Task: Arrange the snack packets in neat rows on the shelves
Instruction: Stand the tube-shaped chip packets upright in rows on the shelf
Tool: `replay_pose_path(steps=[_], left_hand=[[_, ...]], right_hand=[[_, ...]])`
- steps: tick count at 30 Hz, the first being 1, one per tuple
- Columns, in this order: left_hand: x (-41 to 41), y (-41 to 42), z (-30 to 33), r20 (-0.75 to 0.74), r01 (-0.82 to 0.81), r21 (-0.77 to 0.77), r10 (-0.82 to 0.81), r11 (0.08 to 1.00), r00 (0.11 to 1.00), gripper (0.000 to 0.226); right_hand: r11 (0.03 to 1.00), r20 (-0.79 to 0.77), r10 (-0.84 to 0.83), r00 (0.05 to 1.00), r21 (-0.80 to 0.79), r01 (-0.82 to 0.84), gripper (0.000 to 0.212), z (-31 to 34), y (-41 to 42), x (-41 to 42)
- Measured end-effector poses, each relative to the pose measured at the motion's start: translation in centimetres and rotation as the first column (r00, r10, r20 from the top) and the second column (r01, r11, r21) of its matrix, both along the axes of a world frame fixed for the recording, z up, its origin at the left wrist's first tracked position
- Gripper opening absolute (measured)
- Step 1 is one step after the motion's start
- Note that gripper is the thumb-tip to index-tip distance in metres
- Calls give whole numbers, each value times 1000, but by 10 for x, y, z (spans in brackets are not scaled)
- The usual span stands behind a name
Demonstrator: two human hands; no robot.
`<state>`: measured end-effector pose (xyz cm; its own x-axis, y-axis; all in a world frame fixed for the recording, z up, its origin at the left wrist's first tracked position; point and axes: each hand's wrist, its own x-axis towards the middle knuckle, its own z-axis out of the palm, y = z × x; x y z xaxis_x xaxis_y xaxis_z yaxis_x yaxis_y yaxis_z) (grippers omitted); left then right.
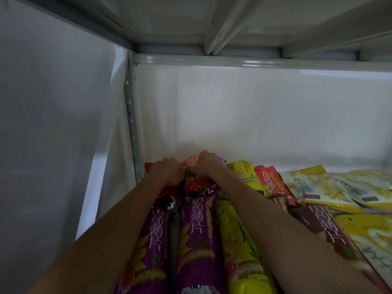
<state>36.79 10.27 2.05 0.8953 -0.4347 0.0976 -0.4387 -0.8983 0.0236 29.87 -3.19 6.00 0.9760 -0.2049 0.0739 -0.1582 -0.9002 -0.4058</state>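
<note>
Nearest to me, two bare forearms reach forward and away over rows of long snack tubes lying lengthwise on a shelf. Under the left forearm lie two purple tubes (197,236) side by side, touching, with printed chips and large characters on them. Just right of them, between the forearms, lies a yellow tube (239,251). Under and beyond the right forearm is a dark red tube (326,228), and beside it, further right, flat yellow packets (326,192) overlap in a loose pile.

Further in, I see the two hands close together at the back of the shelf. The left hand (169,171) has its fingers curled down over the end of a red-orange tube (196,183) in the back row. The right hand (206,164) sits just beside it, nearly touching, fingers also curled around the far end of that same tube. I cannot tell how tightly either hand holds it, as the fingertips are hidden behind the tube.

To the right of the hands, the back row continues with another yellow tube (247,172) and a red tube (268,181).

Beyond stands the white back wall (254,115), a perforated metal upright (131,124) at the left corner, and the underside of the upper shelf (233,22) overhead.
</note>
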Motion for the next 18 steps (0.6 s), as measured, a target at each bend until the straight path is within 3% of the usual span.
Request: replay_pose_path(steps=[3, 6, 8, 10, 12, 15, 18], left_hand=[[0, 2, 5, -59, 31, -68, -35, 997, 998, 64], [-1, -2, 14, -93, 39, -182, -57, 983, 994, 57], [-2, -5, 22, -141, 32, -330, -82, 943, 987, 52], [-2, -8, 29, -229, 0, -559, -154, 829, 961, 49], [-4, -10, 34, -319, -98, -762, -240, 640, 917, 40], [-7, -3, 42, -383, -228, -867, -301, 443, 873, 46], [-16, 14, 57, -401, -270, -900, -411, 341, 819, 70]], right_hand=[[999, 37, -24, 999, 50, 23, 72, -1, 0, -2], [989, 135, -72, 988, 137, 53, 44, 3, -4, 0], [974, 196, -134, 971, 205, 93, 60, 7, -6, 0], [963, 228, -166, 959, 248, 107, 70, 13, -8, -1], [940, 272, -186, 944, 328, 91, 64, 19, -12, -6], [885, 318, -191, 929, 466, 22, 46, 28, -21, -16], [795, 304, -136, 943, 601, -80, 62, 39, -30, -33]])
